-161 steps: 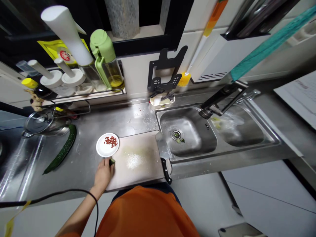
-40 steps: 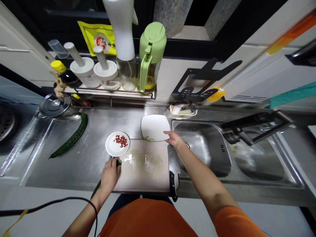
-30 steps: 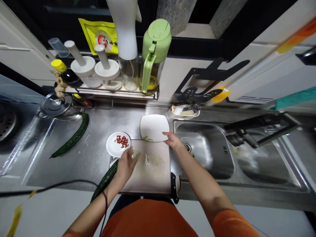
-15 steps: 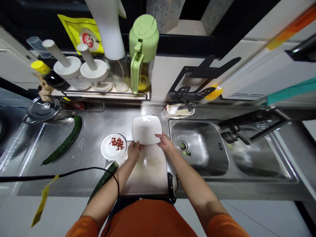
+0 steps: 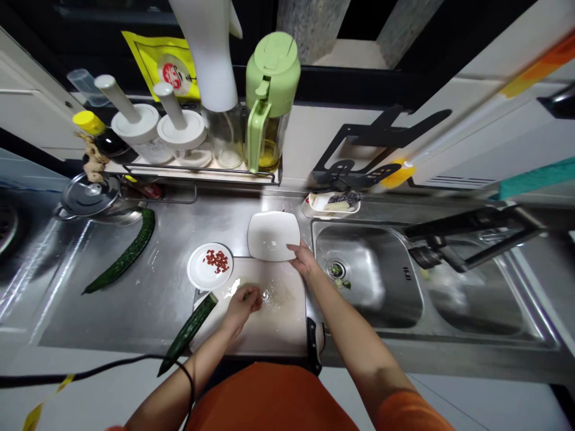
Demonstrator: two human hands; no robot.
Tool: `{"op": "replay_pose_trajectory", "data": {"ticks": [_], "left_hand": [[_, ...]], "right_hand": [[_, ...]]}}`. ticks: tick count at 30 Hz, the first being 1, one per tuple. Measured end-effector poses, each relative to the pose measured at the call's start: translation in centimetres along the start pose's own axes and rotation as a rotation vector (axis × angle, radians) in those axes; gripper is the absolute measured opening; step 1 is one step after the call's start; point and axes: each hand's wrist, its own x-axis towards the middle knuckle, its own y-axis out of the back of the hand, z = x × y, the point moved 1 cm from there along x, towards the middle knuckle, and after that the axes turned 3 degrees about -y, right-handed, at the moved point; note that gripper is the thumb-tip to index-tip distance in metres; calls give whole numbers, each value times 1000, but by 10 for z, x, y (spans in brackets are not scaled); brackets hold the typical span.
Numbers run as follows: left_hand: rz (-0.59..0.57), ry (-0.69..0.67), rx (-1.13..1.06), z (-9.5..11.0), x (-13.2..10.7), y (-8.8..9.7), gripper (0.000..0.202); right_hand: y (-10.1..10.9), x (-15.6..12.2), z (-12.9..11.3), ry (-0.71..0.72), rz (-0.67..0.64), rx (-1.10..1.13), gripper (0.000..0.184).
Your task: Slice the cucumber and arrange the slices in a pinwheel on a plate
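Observation:
My right hand [image 5: 303, 261] grips a white squarish plate [image 5: 273, 235] by its lower right corner, thumb on top. The plate is at the back edge of the cutting board [image 5: 274, 332], and nothing is on it. Over the wet board, my left hand [image 5: 244, 304] is closed, with a small green piece showing at the fingers; its kind is too small to make out. Left of that hand lies a cut cucumber [image 5: 191, 328], partly on the board. A round white plate [image 5: 202, 275] with chopped red bits stands beyond it.
A knife [image 5: 313, 344] lies along the board's right edge, beside the double sink [image 5: 368, 281] with green scraps at its drain. A whole cucumber [image 5: 123, 254] is at left, near a lidded pot [image 5: 90, 197]. Behind stands a rack with a green oil jug [image 5: 273, 78]. A black cable [image 5: 112, 366] crosses lower left.
My left hand has let go of the squarish plate and drawn back toward me over the board. My right hand still holds the plate. The cable has dropped lower.

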Motion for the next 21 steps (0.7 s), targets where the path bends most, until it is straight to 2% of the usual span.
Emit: {"op": "replay_pose_trajectory", "data": {"ticks": [5, 10, 14, 17, 21], "left_hand": [[-89, 94, 217, -14, -24, 6, 47], [-125, 82, 324, -33, -37, 12, 51], [-121, 64, 358, -39, -40, 14, 51], [-120, 41, 366, -39, -39, 14, 52], [-130, -51, 450, -33, -43, 11, 50]], "right_hand": [[-7, -3, -4, 112, 175, -473, 37], [-8, -3, -13, 135, 338, -720, 30], [-6, -6, -22, 136, 444, -923, 24], [-8, -10, -26, 133, 476, -1015, 27], [-15, -20, -31, 138, 494, -1039, 41]]}}
